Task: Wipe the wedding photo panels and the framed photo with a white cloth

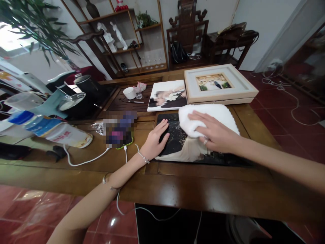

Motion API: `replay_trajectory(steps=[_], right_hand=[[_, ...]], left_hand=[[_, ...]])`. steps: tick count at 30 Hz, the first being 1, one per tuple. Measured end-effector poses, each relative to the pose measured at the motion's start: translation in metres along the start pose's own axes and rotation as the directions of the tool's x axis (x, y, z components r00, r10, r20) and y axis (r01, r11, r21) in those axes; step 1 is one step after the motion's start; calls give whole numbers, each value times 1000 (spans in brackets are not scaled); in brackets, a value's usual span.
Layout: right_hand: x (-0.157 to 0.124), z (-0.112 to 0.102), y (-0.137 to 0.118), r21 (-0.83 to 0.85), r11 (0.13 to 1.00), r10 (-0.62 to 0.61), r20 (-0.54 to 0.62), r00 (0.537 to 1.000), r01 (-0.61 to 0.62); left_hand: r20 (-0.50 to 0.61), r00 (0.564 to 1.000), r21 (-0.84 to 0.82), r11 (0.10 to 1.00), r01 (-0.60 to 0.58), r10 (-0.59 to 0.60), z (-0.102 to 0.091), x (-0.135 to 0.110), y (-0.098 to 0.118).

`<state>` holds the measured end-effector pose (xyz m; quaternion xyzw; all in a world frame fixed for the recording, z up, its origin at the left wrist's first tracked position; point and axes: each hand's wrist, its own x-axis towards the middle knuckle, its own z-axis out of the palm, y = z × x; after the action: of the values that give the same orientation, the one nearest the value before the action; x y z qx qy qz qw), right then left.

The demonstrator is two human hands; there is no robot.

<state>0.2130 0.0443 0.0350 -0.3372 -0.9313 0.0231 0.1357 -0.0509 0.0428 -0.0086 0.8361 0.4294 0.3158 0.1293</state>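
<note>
A dark photo panel (189,149) with a pale, dress-like shape lies flat on the wooden table (193,181). On its left edge rests my left hand (154,139), holding nothing, with its fingers stretched out and the thumb apart. My right hand (215,134) presses a bunched white towel (215,113) onto the panel's upper right part. The fingers are curled into the cloth, which spreads past them and hides much of that side. Just behind the panel is a white-edged photo canvas (169,96). A framed photo (245,84) with a light wood frame lies at the back right, close to the towel.
To the left are a phone (119,135) with a white cable (86,162), a blue-capped bottle (71,134), and a black kettle (88,88). A white cup (129,93) stands on the dark tea tray (114,101). More cable hangs by the table's front edge.
</note>
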Motion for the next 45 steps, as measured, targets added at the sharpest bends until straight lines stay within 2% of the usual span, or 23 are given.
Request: replay_trajectory(steps=[3, 6, 9, 14, 17, 21, 31, 35, 39, 45], right_hand=[[15, 1, 16, 10, 1000, 19, 47, 999, -20], [14, 3, 9, 24, 1000, 3, 57, 998, -5], [-2, 4, -21, 49, 998, -28, 72, 997, 24], [-40, 4, -87, 193, 979, -83, 113, 990, 60], [-52, 4, -108, 249, 964, -130, 118, 984, 97], [-44, 2, -101, 247, 965, -122, 119, 985, 90], [31, 4, -18, 28, 998, 62, 58, 996, -63], [51, 6, -4, 2, 996, 94, 54, 994, -94], [45, 7, -17, 2, 997, 78, 74, 994, -79], [-2, 3, -79, 102, 994, 28, 134, 991, -41]], left_hand=[[2, 1000, -1, 1000, -1, 1, 0, 0, 0], [5, 1000, -3, 1000, 1, -1, 0, 0, -1], [5, 1000, -4, 1000, -1, 1, 0, 0, -1], [14, 1000, -7, 1000, -1, 1, 0, 0, 0], [20, 1000, -3, 1000, 5, -4, -1, 1, 0], [28, 1000, 1, 1000, 0, 0, -2, 1, -1], [5, 1000, -2, 1000, 2, -2, 0, 0, 0], [7, 1000, -3, 1000, 5, -5, -1, 1, 1], [10, 1000, -8, 1000, 8, -8, -1, 1, 0], [36, 999, -20, 1000, 1, 0, -2, 1, -1]])
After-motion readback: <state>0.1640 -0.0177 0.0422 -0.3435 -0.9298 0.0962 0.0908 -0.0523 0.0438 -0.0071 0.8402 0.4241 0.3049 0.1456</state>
